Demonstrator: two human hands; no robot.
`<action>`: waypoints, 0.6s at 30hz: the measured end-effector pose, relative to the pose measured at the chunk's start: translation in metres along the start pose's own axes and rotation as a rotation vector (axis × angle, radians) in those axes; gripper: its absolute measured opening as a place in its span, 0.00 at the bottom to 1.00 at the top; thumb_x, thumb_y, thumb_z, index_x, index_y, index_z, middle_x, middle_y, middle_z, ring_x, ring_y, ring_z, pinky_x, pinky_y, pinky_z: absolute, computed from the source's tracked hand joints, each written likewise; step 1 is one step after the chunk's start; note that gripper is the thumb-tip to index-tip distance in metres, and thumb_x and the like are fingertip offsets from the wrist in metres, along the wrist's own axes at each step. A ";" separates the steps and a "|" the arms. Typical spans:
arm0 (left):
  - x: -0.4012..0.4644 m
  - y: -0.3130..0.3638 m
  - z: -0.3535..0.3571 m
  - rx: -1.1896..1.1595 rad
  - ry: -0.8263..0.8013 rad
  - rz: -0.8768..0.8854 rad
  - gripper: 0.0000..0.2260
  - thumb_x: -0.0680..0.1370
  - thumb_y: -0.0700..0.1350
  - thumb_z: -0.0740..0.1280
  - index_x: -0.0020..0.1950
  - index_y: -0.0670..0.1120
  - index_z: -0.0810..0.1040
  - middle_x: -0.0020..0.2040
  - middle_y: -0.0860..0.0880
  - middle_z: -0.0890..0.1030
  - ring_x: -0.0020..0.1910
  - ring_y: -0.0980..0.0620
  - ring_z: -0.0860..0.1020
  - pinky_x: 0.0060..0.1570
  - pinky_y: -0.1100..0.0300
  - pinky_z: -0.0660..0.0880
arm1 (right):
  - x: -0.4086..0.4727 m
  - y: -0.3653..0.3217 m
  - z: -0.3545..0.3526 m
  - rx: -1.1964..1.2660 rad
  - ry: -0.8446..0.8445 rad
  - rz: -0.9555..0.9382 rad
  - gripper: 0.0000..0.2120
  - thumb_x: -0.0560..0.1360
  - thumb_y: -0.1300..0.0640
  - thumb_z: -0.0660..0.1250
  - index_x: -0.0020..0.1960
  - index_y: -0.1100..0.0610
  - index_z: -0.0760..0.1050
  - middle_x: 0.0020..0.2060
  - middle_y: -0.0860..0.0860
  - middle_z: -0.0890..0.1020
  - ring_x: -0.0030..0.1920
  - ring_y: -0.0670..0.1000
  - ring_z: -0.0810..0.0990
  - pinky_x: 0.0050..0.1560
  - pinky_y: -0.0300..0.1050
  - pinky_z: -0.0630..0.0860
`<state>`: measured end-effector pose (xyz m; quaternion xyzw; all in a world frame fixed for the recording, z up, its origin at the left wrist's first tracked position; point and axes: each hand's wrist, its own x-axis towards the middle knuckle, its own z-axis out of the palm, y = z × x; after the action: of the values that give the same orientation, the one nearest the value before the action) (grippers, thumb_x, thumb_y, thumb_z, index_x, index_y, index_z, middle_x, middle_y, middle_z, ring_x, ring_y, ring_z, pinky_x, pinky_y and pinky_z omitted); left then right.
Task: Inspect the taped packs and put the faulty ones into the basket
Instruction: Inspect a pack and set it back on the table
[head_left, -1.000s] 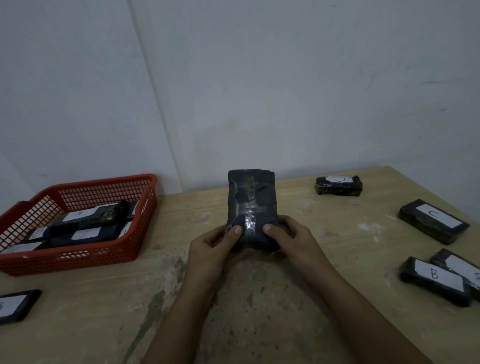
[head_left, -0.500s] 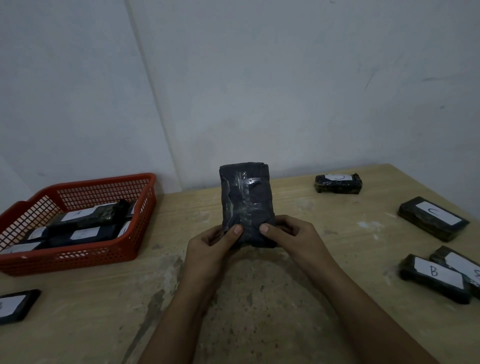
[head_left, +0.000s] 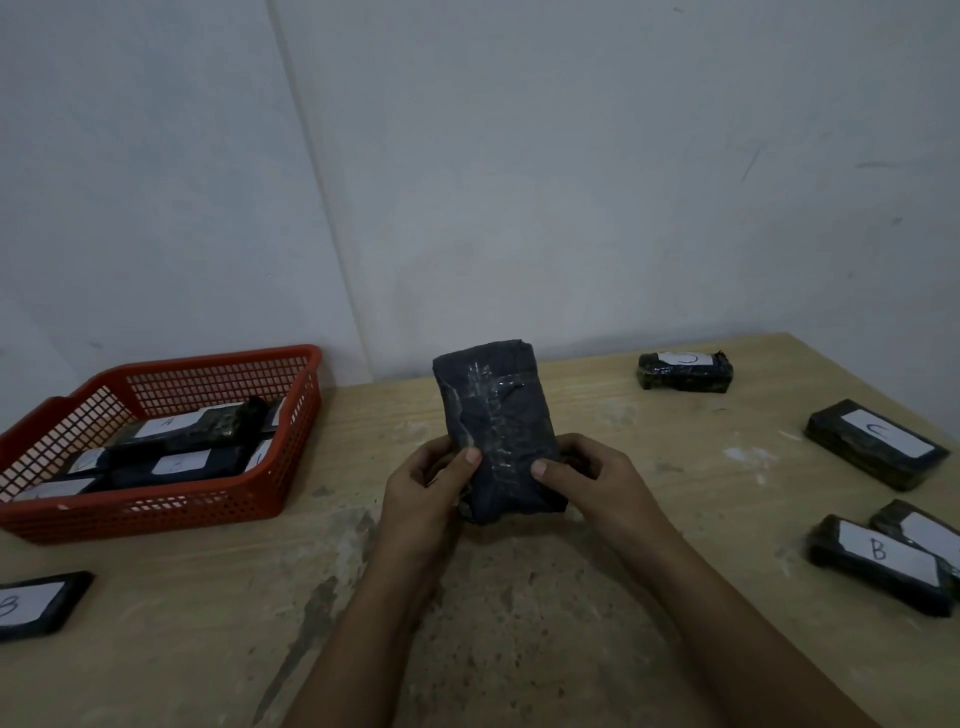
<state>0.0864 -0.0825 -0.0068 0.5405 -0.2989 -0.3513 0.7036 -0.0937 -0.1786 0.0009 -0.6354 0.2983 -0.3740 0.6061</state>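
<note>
A dark pack wrapped in clear tape (head_left: 493, 410) stands upright above the middle of the table, its wrinkled taped back facing me. My left hand (head_left: 423, 486) grips its lower left edge, thumb on the face. My right hand (head_left: 592, 480) grips the lower right edge the same way. A red mesh basket (head_left: 156, 512) sits at the left and holds several labelled packs (head_left: 192, 428).
More dark packs with white labels lie on the wooden table: one at the back right (head_left: 684, 370), a "C" pack (head_left: 875, 441) and a "B" pack (head_left: 883, 564) at the right edge, one at the front left (head_left: 36, 603). White walls meet close behind the table.
The held pack has tilted so its top leans slightly left and has risen a little. Both hands keep their hold at its lower end.
</note>
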 end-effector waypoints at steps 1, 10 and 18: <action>0.000 -0.001 -0.001 0.019 -0.007 0.008 0.24 0.72 0.50 0.76 0.65 0.39 0.84 0.58 0.43 0.89 0.57 0.43 0.88 0.50 0.54 0.86 | 0.000 -0.002 0.001 0.034 0.020 -0.005 0.16 0.75 0.48 0.77 0.56 0.57 0.85 0.50 0.52 0.89 0.52 0.51 0.88 0.49 0.42 0.83; -0.004 0.002 0.008 0.080 -0.064 0.018 0.21 0.74 0.50 0.76 0.65 0.42 0.85 0.58 0.47 0.89 0.56 0.48 0.88 0.51 0.58 0.85 | 0.000 -0.003 -0.002 0.093 0.109 -0.049 0.14 0.74 0.52 0.77 0.55 0.60 0.86 0.48 0.52 0.90 0.51 0.51 0.89 0.48 0.40 0.84; -0.007 0.005 0.007 0.098 -0.044 0.041 0.15 0.79 0.44 0.76 0.64 0.42 0.85 0.57 0.46 0.89 0.54 0.46 0.89 0.49 0.57 0.86 | -0.002 -0.007 0.004 0.108 0.167 -0.107 0.28 0.72 0.50 0.78 0.71 0.52 0.79 0.54 0.49 0.88 0.53 0.48 0.89 0.49 0.40 0.85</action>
<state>0.0779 -0.0801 -0.0011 0.5603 -0.3421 -0.3335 0.6766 -0.0918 -0.1741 0.0081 -0.5835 0.2927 -0.4728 0.5919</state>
